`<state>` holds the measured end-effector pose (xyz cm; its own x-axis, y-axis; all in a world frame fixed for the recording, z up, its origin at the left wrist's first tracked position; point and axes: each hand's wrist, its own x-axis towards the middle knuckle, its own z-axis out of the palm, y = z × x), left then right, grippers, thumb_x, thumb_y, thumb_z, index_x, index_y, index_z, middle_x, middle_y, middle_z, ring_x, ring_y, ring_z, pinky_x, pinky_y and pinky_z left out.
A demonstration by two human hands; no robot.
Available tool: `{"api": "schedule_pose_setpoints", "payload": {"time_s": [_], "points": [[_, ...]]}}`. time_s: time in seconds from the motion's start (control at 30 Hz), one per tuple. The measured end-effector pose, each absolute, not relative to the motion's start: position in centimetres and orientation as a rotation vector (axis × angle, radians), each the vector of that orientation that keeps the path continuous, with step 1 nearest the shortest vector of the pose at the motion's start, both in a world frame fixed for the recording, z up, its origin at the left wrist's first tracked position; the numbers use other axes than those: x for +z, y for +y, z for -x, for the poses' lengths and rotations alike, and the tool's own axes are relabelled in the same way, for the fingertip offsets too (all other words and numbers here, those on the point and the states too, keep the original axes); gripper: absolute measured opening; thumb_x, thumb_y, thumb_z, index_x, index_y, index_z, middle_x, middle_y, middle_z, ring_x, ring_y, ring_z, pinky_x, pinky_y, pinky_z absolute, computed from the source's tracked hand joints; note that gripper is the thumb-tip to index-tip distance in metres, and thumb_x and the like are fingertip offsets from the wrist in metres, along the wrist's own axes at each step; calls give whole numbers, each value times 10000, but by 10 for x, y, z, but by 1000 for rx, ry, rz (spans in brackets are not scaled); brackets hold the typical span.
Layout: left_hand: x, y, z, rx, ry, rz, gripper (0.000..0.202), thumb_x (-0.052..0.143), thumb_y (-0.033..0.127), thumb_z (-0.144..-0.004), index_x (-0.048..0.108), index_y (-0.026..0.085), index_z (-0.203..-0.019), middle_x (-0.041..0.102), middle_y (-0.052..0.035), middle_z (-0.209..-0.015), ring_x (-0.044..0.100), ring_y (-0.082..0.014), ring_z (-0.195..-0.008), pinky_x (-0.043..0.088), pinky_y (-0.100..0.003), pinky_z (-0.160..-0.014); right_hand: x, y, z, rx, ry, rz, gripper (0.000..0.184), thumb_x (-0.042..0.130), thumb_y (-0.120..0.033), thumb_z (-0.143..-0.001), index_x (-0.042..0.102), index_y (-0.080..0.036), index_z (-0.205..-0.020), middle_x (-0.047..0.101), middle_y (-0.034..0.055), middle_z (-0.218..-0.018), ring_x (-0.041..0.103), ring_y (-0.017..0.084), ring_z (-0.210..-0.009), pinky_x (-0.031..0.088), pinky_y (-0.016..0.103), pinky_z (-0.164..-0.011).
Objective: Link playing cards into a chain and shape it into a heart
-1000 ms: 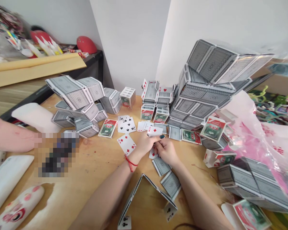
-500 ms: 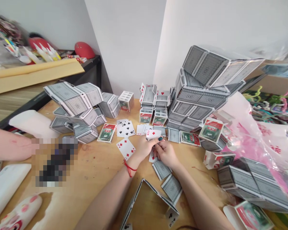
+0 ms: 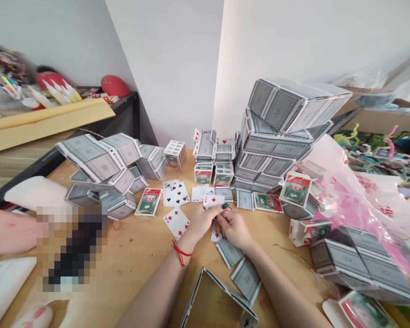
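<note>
Left hand (image 3: pixel 202 222) pinches the two of diamonds (image 3: pixel 212 200) near mid-desk (image 3: pixel 133 259), thumb on top. Right hand (image 3: pixel 235 228) sits right up against it, fingers curled; can't tell what it grips. Face-down cards (image 3: pixel 228 253) lie just nearside. Folded-card tower (image 3: pixel 273 148) stands behind, off to the right.

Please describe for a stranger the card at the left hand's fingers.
At the wooden table, the left hand meets the right hand. At the left fingers, one face-up card shows a red 2, unlike the neighbouring card with a red 4.
</note>
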<state>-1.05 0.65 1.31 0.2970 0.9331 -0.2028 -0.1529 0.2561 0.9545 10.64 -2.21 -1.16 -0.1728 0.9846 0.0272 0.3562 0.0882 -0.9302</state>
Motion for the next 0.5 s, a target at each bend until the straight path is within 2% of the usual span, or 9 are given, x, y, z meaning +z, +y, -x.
{"api": "schedule_pose_setpoints", "payload": {"time_s": [0.2, 0.3, 0.4, 0.5], "points": [[14, 7, 12, 913, 988, -1130, 229, 597, 342, -718, 652, 127, -776, 659, -32, -651, 539, -119, -430, 437, -230, -409, -8, -21, -104, 1103, -1613, 1375, 419, 392, -309, -872, 473, -194, -477, 519, -13, -394, 477, 92, -368, 371, 194, -432], [12, 7, 12, 985, 1012, -1209, 193, 601, 287, -725, 655, 141, -838, 688, -54, -780, 621, -160, -633, 499, -261, -601, -6, -20, -104, 1106, -1620, 1400, 403, 391, -261, -863, 462, -197, -472, 506, -19, -385, 475, 90, -363, 374, 191, -435], [9, 7, 12, 1032, 1021, -1228, 180, 605, 248, -725, 651, 147, -868, 689, -61, -861, 629, -178, -789, 485, -279, -741, -6, -20, -103, 1102, -1626, 1413, 386, 391, -237, -853, 442, -202, -472, 497, -21, -392, 489, 94, -376, 381, 190, -442], [6, 7, 12, 1003, 1059, -1218, 174, 613, 253, -717, 651, 136, -840, 688, -60, -800, 627, -182, -718, 483, -278, -667, -7, -21, -102, 1091, -1628, 1423, 366, 386, -228, -849, 432, -204, -487, 517, -15, -423, 504, 98, -385, 385, 192, -438]]}}
